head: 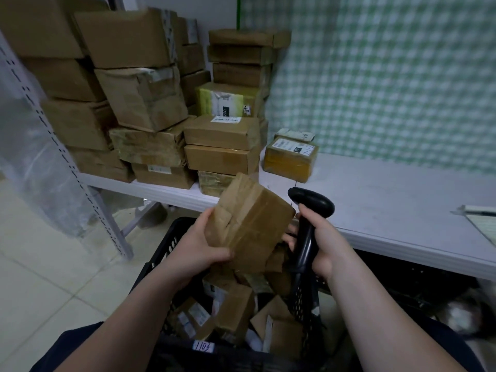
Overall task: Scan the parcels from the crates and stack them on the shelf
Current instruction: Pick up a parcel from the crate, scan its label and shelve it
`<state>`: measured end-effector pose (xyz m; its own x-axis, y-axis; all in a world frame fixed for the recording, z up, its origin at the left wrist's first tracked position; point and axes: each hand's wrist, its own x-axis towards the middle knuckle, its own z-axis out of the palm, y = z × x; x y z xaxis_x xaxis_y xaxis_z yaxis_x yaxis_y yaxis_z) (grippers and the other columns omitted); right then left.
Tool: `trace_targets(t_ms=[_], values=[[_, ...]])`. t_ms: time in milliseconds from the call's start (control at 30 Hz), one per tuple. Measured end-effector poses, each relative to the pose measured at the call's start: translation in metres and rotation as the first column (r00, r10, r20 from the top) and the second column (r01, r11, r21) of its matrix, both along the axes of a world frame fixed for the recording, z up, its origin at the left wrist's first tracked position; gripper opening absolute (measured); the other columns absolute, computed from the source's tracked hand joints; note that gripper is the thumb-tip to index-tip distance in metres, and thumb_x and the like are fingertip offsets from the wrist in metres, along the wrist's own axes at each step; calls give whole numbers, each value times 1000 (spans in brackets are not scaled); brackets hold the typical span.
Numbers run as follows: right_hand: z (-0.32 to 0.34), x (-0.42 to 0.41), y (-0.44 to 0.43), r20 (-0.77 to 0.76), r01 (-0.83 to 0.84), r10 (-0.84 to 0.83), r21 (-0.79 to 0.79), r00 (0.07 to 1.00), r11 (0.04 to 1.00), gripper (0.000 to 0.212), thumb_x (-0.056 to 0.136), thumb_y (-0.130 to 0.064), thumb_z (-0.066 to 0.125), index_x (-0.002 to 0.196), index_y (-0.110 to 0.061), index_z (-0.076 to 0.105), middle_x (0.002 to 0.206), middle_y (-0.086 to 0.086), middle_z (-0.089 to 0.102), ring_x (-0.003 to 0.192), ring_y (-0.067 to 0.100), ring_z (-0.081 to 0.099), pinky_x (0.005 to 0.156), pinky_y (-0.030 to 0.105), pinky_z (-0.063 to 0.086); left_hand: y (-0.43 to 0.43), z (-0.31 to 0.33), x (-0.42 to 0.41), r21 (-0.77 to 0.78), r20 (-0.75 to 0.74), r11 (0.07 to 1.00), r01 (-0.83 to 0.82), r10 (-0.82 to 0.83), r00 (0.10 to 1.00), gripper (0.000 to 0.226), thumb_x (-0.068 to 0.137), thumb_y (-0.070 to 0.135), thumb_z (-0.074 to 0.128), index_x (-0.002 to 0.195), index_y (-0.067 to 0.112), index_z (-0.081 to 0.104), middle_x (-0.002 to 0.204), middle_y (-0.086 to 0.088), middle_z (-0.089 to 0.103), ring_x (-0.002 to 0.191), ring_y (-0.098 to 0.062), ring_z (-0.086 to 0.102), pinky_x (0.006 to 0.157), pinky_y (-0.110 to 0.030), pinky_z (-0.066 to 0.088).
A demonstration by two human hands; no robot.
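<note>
Head: tilted parcel [249, 224], end leftward

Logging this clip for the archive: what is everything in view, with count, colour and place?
White shelf board: one, white, across the middle.
Stacked cardboard parcels: many, brown, left part of shelf.
Yellow-taped box: one, yellow, on shelf right of the stacks.
Black plastic lattice crate: one, black, bottom centre.
Loose parcels: several, mostly brown, inside the crate.
Taped brown cardboard parcel: one, brown, held above the crate.
Black handheld barcode scanner: one, black, beside that parcel.
Left hand: one, grips the held parcel.
Right hand: one, grips the scanner handle.
</note>
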<state>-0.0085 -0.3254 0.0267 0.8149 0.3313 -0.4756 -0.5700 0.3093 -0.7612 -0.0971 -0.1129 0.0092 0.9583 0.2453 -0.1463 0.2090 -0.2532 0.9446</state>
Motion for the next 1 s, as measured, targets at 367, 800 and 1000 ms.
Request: trace_targets(t_ms=[367, 800, 1000], values=[[29, 14, -12, -12, 72, -72, 12, 997, 997, 48, 67, -45, 80, 94, -12, 59, 81, 9, 67, 74, 25, 63, 72, 34, 56, -22, 28, 16, 657, 278, 747, -97, -121, 953, 105, 71, 8, 77, 145, 49, 15, 144, 13, 8, 128, -13, 33, 89, -10, 34], [61, 32, -25, 102, -35, 33, 22, 994, 999, 37, 79, -41, 71, 106, -15, 72, 92, 10, 76, 72, 24, 73, 61, 37, 56, -39, 71, 41, -55, 408, 996, -66, 83, 909, 58, 95, 37, 52, 146, 41, 25, 144, 14, 35, 119, -4, 45, 100, -32, 42], [65, 35, -22, 201, 57, -68, 62, 977, 996, 21, 85, -21, 67, 104, -13, 67, 82, 6, 74, 70, 22, 68, 71, 37, 56, -44, 87, 56, -595, 198, 804, -9, 157, 968, 24, 95, 30, 53, 118, 29, 59, 95, 7, 74, 93, -8, 67, 76, -24, 55]])
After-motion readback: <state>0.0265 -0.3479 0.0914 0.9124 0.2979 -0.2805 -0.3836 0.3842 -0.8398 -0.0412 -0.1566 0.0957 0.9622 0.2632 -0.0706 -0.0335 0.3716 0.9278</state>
